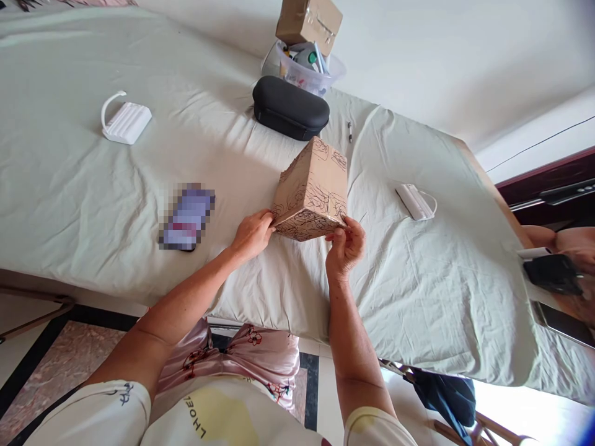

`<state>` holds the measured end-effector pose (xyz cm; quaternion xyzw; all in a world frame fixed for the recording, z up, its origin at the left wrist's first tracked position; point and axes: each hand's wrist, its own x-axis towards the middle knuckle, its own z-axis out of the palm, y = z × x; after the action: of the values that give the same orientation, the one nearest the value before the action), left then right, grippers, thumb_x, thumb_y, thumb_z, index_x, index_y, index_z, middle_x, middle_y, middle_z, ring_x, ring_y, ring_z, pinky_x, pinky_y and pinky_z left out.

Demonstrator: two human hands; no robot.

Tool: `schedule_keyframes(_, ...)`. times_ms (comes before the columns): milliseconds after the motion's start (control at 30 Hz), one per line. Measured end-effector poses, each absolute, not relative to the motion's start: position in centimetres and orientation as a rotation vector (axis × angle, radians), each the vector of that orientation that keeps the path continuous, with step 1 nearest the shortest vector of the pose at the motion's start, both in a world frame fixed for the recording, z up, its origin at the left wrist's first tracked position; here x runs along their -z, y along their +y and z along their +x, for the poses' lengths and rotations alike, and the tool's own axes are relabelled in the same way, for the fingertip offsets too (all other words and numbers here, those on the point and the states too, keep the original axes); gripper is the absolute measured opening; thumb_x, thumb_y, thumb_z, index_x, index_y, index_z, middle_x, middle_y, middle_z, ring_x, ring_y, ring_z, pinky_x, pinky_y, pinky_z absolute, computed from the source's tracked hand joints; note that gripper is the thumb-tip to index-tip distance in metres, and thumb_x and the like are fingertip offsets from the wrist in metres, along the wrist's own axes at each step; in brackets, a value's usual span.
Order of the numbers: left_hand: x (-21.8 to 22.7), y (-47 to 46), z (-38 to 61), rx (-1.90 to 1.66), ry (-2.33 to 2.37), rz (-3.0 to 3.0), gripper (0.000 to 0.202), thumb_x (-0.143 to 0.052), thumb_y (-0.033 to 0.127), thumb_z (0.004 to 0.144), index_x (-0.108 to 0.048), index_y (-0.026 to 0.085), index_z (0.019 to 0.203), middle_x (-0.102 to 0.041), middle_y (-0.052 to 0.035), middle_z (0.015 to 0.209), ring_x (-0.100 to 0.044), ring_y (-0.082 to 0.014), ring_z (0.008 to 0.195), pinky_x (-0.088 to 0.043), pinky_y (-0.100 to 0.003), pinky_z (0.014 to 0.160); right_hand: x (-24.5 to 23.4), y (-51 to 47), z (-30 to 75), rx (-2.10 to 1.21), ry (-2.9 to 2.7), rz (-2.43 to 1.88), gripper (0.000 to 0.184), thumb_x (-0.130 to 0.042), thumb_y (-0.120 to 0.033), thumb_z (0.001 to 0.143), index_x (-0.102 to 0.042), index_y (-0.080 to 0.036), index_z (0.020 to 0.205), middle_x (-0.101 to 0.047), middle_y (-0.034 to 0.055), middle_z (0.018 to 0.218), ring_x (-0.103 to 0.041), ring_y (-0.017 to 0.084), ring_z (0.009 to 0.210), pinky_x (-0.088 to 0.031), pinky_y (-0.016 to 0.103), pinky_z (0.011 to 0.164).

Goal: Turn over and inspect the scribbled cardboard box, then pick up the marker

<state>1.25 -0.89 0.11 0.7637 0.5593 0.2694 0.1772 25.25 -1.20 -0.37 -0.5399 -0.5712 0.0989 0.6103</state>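
My left hand (pixel 252 234) curls its fingers closed on the near left corner of the cardboard box (pixel 312 191), thumb side against the edge. My right hand (pixel 344 246) pinches the near right corner, fingers bent and clamped on the bottom edge. Both forearms reach forward from the lower frame, converging on the box, which sits tilted over the pale sheet-covered table (pixel 93 186), printed with line drawings. Beyond it lies a black oval case (pixel 290 108), then a clear plastic tub (pixel 309 74) with a taped carton (pixel 309 21) behind. A blurred phone (pixel 186 217) lies to the left, beside a white ribbed pouch (pixel 125 121).
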Motion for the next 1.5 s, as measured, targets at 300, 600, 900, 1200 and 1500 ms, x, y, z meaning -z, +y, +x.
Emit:
schedule_keyframes(300,0.5,-0.5,0.4,-1.463,1.591,1.857,0.006,-0.06,0.028,0.105,-0.056,0.024,0.103,-0.075,-0.0084,0.139,-0.076,-0.0142,0.091,-0.063,-0.029,0.085,1.1,-0.8,25.0,-0.578,-1.258,-1.29,0.04,-0.057,-0.064,0.097,-0.048,-0.028,0.111,-0.064,-0.0035,0.081,-0.067,0.014,0.062,-0.053,0.026,0.057)
schedule_keyframes(600,0.2,-0.2,0.1,-1.697,1.548,1.955,0.022,-0.052,0.025,0.107,-0.064,0.025,0.125,-0.078,-0.0074,0.123,-0.074,-0.0196,0.11,-0.064,-0.028,0.084,1.3,-1.4,24.5,-0.672,-1.689,-1.661,0.021,-0.06,-0.045,0.088,-0.053,-0.026,0.081,-0.072,-0.0007,0.072,-0.061,0.017,0.06,-0.047,0.031,0.065)
schedule_keyframes(900,0.2,-0.8,1.4,-1.642,1.553,2.035,0.026,-0.067,0.042,0.102,-0.058,0.024,0.119,-0.069,-0.0118,0.129,-0.067,-0.0255,0.119,-0.061,-0.036,0.093,1.4,-1.7,23.8,-0.231,-1.594,-1.442,0.076,-0.073,-0.064,0.09,-0.047,-0.03,0.153,-0.06,0.0144,0.145,-0.066,0.027,0.118,-0.061,0.044,0.089)
schedule_keyframes(1200,0.3,-1.7,2.7,-1.781,1.533,2.133,0.046,-0.076,0.063,0.094,-0.052,0.025,0.104,-0.063,-0.0062,0.105,-0.064,-0.023,0.099,-0.055,-0.035,0.086,0.6,-2.2,22.5,-0.031,-1.611,-1.31,0.057,-0.075,-0.066,0.092,-0.057,-0.027,0.13,-0.057,0.0095,0.125,-0.062,0.028,0.118,-0.059,0.048,0.098)
schedule_keyframes(1500,0.2,-1.2,2.5,-1.803,1.522,2.048,0.048,-0.08,0.061,0.093,-0.05,0.026,0.106,-0.062,-0.0049,0.105,-0.062,-0.0229,0.099,-0.053,-0.035,0.086,0.7,-2.1,22.9,-0.073,-1.566,-1.213,0.039,-0.068,-0.059,0.099,-0.068,-0.028,0.122,-0.062,0.0071,0.116,-0.065,0.024,0.109,-0.059,0.042,0.09)
